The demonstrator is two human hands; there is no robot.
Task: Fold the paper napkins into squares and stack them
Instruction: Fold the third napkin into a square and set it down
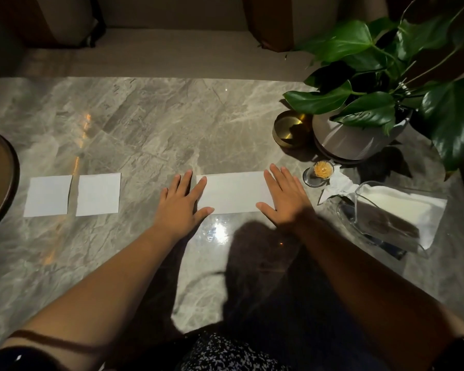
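1. We find the half-folded napkin (233, 192) lying flat as a long white rectangle on the marble table (145, 124), near the middle of the table and between the two hands.
2. We read the left hand (180, 202) as flat, with straight, spread fingers. Its thumb and forefinger press the napkin's left end, and the other fingers rest on the table beside it.
3. We read the right hand (284, 199) as flat too, with its fingers extended. It covers the napkin's right end, the thumb lying on the paper near the front edge. Neither hand grips anything.
4. We count two finished pieces well to the left: the first folded square (48, 196) and the second folded square (98, 194). They lie side by side with a narrow gap between them, unstacked.
5. We locate the clear napkin holder (394, 210), with white napkins in it, to the right of the right hand.
6. We note a toothpick jar (320, 171), a brass bowl (291, 128) and a potted plant (359, 137) at the far right, and a dark round tray (0, 178) at the left edge.
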